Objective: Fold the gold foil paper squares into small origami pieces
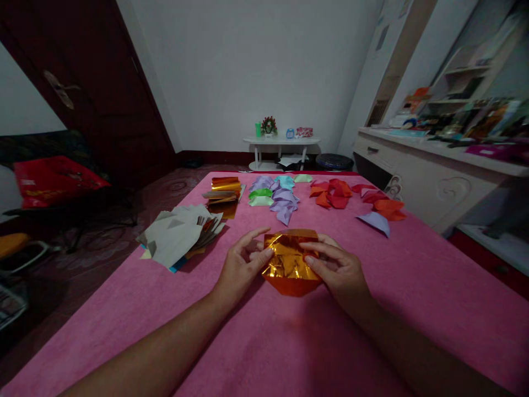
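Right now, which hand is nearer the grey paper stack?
Left. The left hand is to the right of the grey paper stack, apart from it, at the left edge of the folded gold foil paper; the right hand is farther right, at the foil's right side.

The one camera sits up on the person's head. It looks forward and down over the pink table. The left hand and the right hand are close to it. The pale wall is far off, straight ahead. It sees wide, from a dark door to white drawers.
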Demonstrator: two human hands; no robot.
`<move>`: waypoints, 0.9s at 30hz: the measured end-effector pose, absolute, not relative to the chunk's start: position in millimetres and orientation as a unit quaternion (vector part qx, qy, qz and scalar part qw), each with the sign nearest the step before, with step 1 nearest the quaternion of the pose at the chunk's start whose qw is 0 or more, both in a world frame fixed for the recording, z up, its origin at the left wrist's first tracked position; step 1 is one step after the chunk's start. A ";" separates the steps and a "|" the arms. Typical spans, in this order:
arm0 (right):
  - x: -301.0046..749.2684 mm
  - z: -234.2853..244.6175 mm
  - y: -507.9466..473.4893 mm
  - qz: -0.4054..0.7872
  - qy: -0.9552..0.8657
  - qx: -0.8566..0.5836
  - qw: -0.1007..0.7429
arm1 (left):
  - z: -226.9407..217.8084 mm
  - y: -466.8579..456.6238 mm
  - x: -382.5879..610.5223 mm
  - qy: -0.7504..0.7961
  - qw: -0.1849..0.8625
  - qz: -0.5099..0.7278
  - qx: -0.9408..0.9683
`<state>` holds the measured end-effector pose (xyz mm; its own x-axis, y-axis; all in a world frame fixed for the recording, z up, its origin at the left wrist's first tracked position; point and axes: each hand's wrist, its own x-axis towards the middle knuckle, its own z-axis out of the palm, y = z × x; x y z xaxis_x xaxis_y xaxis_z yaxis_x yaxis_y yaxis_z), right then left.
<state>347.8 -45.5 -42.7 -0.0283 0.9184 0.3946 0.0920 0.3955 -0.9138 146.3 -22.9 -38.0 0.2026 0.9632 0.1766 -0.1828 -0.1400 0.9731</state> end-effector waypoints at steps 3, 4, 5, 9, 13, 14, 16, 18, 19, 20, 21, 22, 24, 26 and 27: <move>347.6 -44.5 -44.1 0.396 -0.617 -0.389 0.557 | -39.7 -24.9 148.3 0.342 0.579 0.494 0.552; 347.5 -45.2 -44.0 0.409 -0.618 -0.383 0.551 | -40.9 -25.3 148.7 0.342 0.584 0.487 0.553; 347.4 -45.9 -44.1 0.424 -0.617 -0.379 0.544 | -42.3 -25.5 149.0 0.344 0.585 0.484 0.553; 347.2 -48.1 -45.1 0.487 -0.599 -0.371 0.516 | -47.9 -24.0 148.1 0.330 0.571 0.488 0.571; 347.1 -47.9 -45.3 0.523 -0.570 -0.380 0.507 | -50.6 -22.2 146.6 0.325 0.568 0.485 0.580; 347.0 -47.7 -45.2 0.530 -0.564 -0.380 0.506 | -50.7 -22.1 146.6 0.324 0.574 0.484 0.575; 346.7 -47.5 -45.0 0.542 -0.553 -0.381 0.506 | -50.7 -22.2 146.9 0.323 0.592 0.481 0.561; 346.4 -47.7 -44.7 0.545 -0.544 -0.385 0.508 | -50.4 -22.6 147.6 0.325 0.608 0.476 0.545; 346.3 -48.0 -44.6 0.544 -0.541 -0.388 0.510 | -50.2 -23.0 148.0 0.329 0.614 0.476 0.537; 346.2 -48.2 -44.4 0.544 -0.539 -0.391 0.511 | -49.9 -23.4 148.5 0.332 0.617 0.476 0.531; 346.1 -48.5 -44.3 0.543 -0.538 -0.394 0.511 | -49.5 -23.9 148.9 0.336 0.618 0.477 0.528; 346.1 -48.7 -44.1 0.542 -0.537 -0.396 0.511 | -49.0 -24.4 149.4 0.341 0.615 0.477 0.528; 345.9 -49.0 -43.7 0.539 -0.536 -0.400 0.511 | -47.6 -25.5 150.1 0.354 0.601 0.476 0.536; 346.0 -49.5 -43.4 0.532 -0.538 -0.406 0.513 | -45.6 -26.6 150.6 0.366 0.587 0.475 0.544; 346.0 -49.8 -43.2 0.526 -0.540 -0.411 0.513 | -44.6 -27.1 150.8 0.369 0.581 0.476 0.547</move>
<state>346.0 -43.2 -49.8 -0.1356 0.9832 0.1218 -0.0968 0.1092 -0.9893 150.8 -27.1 -44.6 0.2742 0.9573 0.0920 -0.1501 -0.0519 0.9873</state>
